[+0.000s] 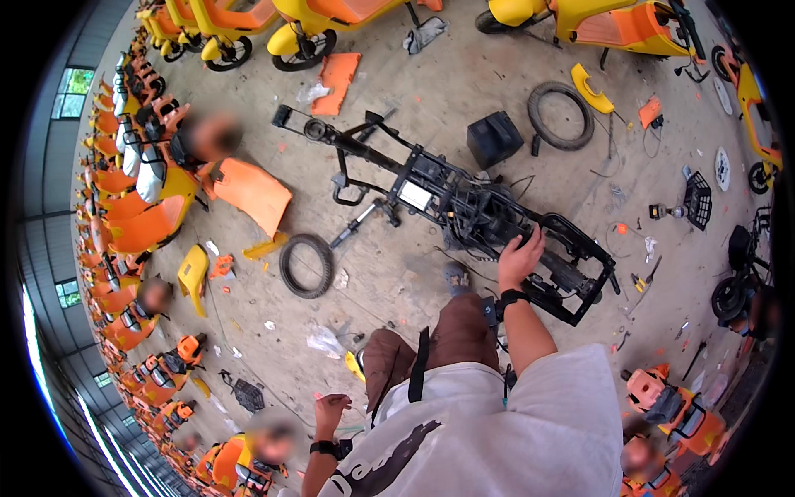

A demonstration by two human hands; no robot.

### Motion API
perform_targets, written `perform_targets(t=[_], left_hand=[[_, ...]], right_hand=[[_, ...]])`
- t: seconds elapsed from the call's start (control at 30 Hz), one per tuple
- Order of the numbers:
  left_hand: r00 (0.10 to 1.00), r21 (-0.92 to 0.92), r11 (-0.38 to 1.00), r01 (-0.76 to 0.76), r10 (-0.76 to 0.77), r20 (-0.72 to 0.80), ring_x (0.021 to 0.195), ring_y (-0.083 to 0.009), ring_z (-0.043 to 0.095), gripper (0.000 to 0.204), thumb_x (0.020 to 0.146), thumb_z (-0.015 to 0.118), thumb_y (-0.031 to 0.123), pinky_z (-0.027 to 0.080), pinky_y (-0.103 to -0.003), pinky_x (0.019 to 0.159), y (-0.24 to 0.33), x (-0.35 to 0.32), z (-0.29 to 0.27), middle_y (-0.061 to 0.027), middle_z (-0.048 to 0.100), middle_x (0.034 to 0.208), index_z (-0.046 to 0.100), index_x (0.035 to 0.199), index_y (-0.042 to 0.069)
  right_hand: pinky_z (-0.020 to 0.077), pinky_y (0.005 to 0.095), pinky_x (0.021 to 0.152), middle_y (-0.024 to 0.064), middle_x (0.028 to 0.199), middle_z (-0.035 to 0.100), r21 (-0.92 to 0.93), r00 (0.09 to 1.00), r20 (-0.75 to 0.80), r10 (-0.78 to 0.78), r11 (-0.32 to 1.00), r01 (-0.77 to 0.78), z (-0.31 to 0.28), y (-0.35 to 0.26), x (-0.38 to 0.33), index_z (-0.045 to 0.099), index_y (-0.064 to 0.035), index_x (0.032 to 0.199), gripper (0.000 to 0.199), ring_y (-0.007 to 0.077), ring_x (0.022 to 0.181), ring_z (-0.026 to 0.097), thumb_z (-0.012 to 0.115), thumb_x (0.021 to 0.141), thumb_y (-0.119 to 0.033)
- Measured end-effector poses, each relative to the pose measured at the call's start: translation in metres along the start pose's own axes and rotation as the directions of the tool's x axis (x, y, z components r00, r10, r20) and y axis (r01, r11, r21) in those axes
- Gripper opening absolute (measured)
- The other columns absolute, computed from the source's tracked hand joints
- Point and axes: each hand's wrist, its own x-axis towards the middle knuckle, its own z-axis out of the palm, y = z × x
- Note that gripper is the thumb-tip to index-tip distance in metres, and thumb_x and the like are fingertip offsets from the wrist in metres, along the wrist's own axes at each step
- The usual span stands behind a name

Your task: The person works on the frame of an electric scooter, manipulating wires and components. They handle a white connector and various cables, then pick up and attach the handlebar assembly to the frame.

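Observation:
A stripped black scooter frame [451,199] lies on the concrete floor in front of me, stretching from upper left to lower right. My right hand [520,258] rests on its rear half, fingers curled over a dark part beside the rear rack [580,273]. What lies under the palm is hidden. Low at my left side hangs my left hand [333,412], away from the frame, its fingers curled in. Whether anything small is inside them cannot be made out. A front fork [356,222] lies next to the frame.
Loose tyres lie at left [306,265] and at far right [561,115]. A black box [494,139] sits beyond the frame. Orange panels [252,195], a yellow fender [193,278] and a black basket [697,200] are scattered around. Yellow scooters [617,25] and several people surround the area.

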Motion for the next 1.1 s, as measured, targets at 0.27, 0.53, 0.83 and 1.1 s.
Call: perform_targets(t=[0.27, 0.53, 0.83, 1.1], left_hand=[[0.978, -0.060, 0.992, -0.112, 0.099, -0.185, 0.063, -0.0159, 0.068, 0.026, 0.092, 0.057, 0.016, 0.053, -0.028, 0.061, -0.014, 0.055, -0.066, -0.0120, 0.071, 0.071, 0.065, 0.089, -0.008], [0.943, -0.097, 0.949, -0.300, 0.280, -0.182, 0.064, -0.0158, 0.068, 0.023, 0.085, 0.066, 0.014, 0.054, -0.026, 0.060, -0.007, 0.175, -0.121, -0.0130, 0.070, 0.073, 0.069, 0.090, -0.008], [0.991, -0.314, 0.941, -0.124, 0.134, 0.008, 0.055, -0.0259, 0.066, 0.021, 0.092, 0.047, 0.009, 0.054, -0.032, 0.051, -0.069, 0.301, -0.177, -0.0202, 0.068, 0.073, 0.059, 0.097, -0.009], [0.929, -0.081, 0.945, -0.318, 0.327, 0.170, 0.066, -0.0226, 0.069, 0.020, 0.081, 0.061, -0.002, 0.058, -0.032, 0.056, -0.002, 0.329, -0.204, -0.0163, 0.070, 0.078, 0.063, 0.097, -0.013]], right_hand=[[0.0394, 0.0488, 0.100, 0.0264, 0.136, 0.040, 0.061, 0.929, 0.336, 0.154, 0.981, -0.185, -0.022, -0.003, -0.002, 0.026, -0.0082, 0.145, 0.071, 0.0438, 0.124, 0.041, 0.060, 0.083, -0.007], [0.0249, 0.0548, 0.110, 0.0214, 0.145, 0.036, -0.338, 0.910, 0.412, -0.042, 0.921, 0.196, -0.081, 0.014, -0.060, 0.024, -0.0067, 0.148, 0.085, 0.0394, 0.136, 0.031, 0.067, 0.078, -0.030], [0.0446, 0.0424, 0.097, 0.0242, 0.118, 0.060, -0.184, 0.652, 0.754, 0.074, 0.977, 0.102, -0.110, 0.002, -0.233, 0.061, -0.0015, 0.119, 0.050, 0.0375, 0.113, 0.056, 0.067, 0.075, -0.024], [0.0532, 0.0373, 0.079, 0.0203, 0.097, 0.069, -0.225, 0.582, 0.752, 0.309, 0.951, -0.214, -0.119, -0.011, -0.317, 0.063, -0.0016, 0.117, 0.043, 0.0294, 0.089, 0.069, 0.062, 0.083, -0.028]])
